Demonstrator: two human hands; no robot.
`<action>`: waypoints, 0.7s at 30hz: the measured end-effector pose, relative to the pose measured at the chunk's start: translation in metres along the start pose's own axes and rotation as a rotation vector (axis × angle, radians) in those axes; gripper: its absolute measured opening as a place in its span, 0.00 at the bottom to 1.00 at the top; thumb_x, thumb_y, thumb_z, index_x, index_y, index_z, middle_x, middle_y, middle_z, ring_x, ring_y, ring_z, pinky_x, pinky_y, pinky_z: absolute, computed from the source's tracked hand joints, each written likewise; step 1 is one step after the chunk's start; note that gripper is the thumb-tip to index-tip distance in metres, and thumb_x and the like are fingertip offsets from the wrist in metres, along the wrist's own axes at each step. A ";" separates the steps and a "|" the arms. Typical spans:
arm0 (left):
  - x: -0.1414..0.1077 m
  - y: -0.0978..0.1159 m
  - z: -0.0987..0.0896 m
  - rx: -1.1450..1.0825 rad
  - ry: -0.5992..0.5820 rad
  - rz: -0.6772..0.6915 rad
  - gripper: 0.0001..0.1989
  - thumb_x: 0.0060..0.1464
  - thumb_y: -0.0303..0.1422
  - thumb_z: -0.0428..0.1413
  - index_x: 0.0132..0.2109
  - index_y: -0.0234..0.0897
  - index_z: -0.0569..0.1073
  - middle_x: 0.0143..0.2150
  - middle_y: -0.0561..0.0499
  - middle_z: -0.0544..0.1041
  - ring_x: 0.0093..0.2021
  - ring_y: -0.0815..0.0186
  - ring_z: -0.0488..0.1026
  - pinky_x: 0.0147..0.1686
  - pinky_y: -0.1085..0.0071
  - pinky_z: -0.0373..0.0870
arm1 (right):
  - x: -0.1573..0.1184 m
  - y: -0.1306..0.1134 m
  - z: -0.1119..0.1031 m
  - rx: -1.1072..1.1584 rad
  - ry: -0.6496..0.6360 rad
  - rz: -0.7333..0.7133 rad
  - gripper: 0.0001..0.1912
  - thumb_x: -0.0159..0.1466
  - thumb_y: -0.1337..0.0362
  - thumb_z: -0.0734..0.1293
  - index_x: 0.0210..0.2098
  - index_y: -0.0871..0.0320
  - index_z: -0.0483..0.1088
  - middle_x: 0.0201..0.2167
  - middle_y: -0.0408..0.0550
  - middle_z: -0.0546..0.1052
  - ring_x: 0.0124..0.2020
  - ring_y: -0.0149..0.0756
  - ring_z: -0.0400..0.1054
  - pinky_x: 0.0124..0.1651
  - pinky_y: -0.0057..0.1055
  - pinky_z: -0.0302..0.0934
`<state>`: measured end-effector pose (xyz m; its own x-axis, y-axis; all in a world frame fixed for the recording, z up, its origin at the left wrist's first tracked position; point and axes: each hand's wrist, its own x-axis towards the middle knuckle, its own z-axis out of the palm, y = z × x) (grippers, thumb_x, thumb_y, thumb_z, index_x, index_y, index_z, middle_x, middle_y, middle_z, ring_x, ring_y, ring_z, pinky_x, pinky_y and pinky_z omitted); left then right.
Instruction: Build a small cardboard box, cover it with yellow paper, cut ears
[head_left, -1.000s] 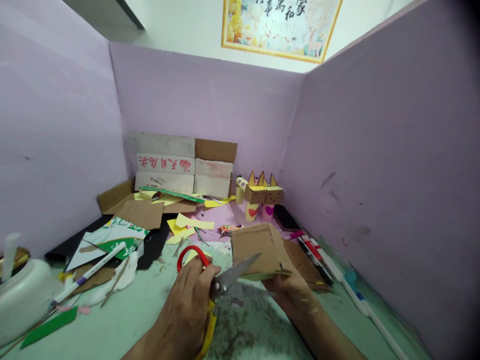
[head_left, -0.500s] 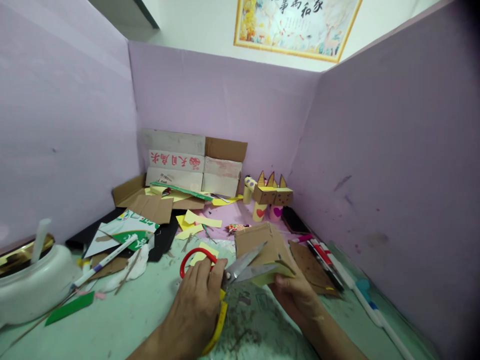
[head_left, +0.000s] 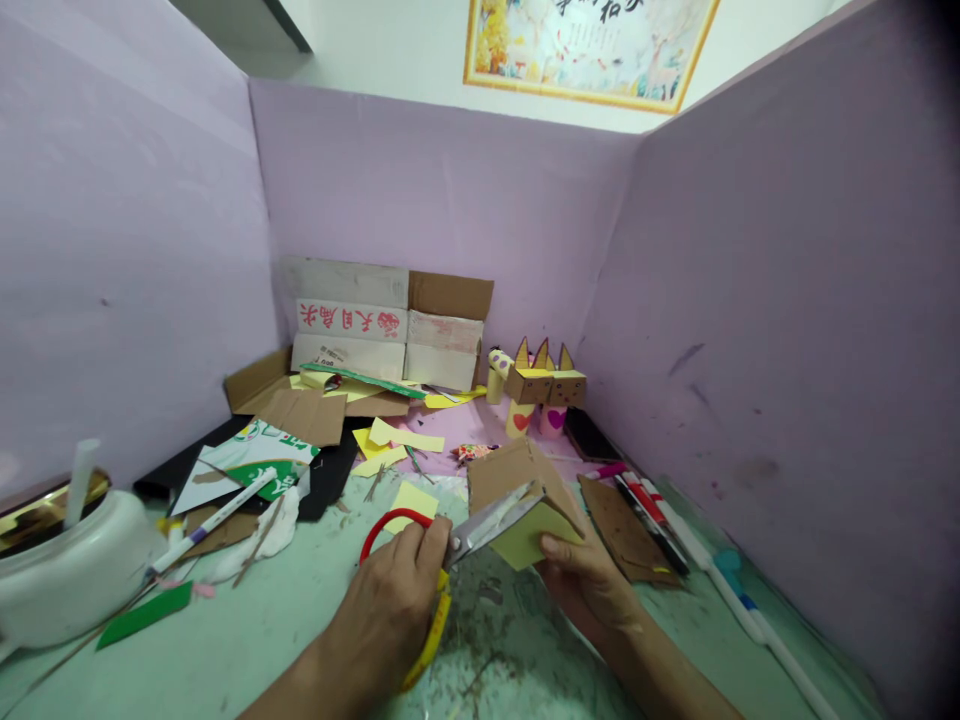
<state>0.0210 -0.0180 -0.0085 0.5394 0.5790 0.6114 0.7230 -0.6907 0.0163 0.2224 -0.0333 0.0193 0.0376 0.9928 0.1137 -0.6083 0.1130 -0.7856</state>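
Note:
My left hand (head_left: 394, 600) is closed on scissors (head_left: 491, 522) with one red and one yellow handle. The blades point right and lie nearly together at the edge of a brown cardboard piece (head_left: 510, 470). My right hand (head_left: 589, 580) grips this folded cardboard and a pale yellow paper (head_left: 529, 540) at its lower side, thumb on top of the paper. My right fingers are partly hidden behind the cardboard. Part of the paper lies behind the blades.
Two cardboard animal heads (head_left: 531, 386) on paper tubes stand at the back. Pens (head_left: 651, 510) and a flat brown card (head_left: 626, 530) lie at the right. Paper scraps (head_left: 405, 437), a white marker (head_left: 217, 520) and a white pot (head_left: 75, 580) are on the left.
The scissor blades have closed from wide apart to nearly together. The yellow paper has turned to show more of its face. The view has shifted slightly.

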 end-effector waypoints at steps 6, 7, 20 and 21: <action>0.003 -0.008 -0.001 0.028 0.020 0.075 0.18 0.58 0.25 0.40 0.55 0.33 0.55 0.32 0.46 0.72 0.27 0.59 0.72 0.24 0.66 0.70 | 0.001 0.001 0.000 0.027 -0.015 0.016 0.40 0.42 0.69 0.75 0.55 0.52 0.64 0.41 0.48 0.80 0.48 0.47 0.71 0.52 0.40 0.62; 0.003 -0.009 0.000 0.035 0.018 0.082 0.18 0.58 0.25 0.40 0.55 0.33 0.55 0.31 0.46 0.72 0.27 0.59 0.72 0.23 0.66 0.70 | 0.001 0.001 0.000 0.029 -0.004 0.017 0.41 0.42 0.69 0.75 0.55 0.52 0.64 0.42 0.48 0.80 0.47 0.47 0.71 0.51 0.40 0.62; 0.021 -0.020 -0.017 -0.587 -0.039 -0.542 0.07 0.57 0.35 0.46 0.41 0.38 0.64 0.23 0.55 0.72 0.20 0.68 0.68 0.21 0.73 0.65 | 0.002 0.004 -0.005 0.076 -0.003 0.174 0.32 0.52 0.63 0.71 0.56 0.55 0.65 0.40 0.49 0.80 0.38 0.44 0.75 0.41 0.36 0.67; 0.024 -0.020 -0.020 -0.634 -0.026 -0.619 0.08 0.56 0.37 0.46 0.41 0.38 0.63 0.24 0.54 0.72 0.19 0.68 0.68 0.19 0.73 0.64 | 0.002 0.005 -0.005 0.060 -0.005 0.189 0.31 0.52 0.63 0.71 0.55 0.56 0.65 0.40 0.49 0.81 0.38 0.44 0.75 0.41 0.36 0.67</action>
<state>0.0106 0.0015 0.0220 0.1459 0.9329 0.3293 0.5175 -0.3557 0.7783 0.2237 -0.0305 0.0127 -0.0855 0.9959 -0.0290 -0.6501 -0.0778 -0.7558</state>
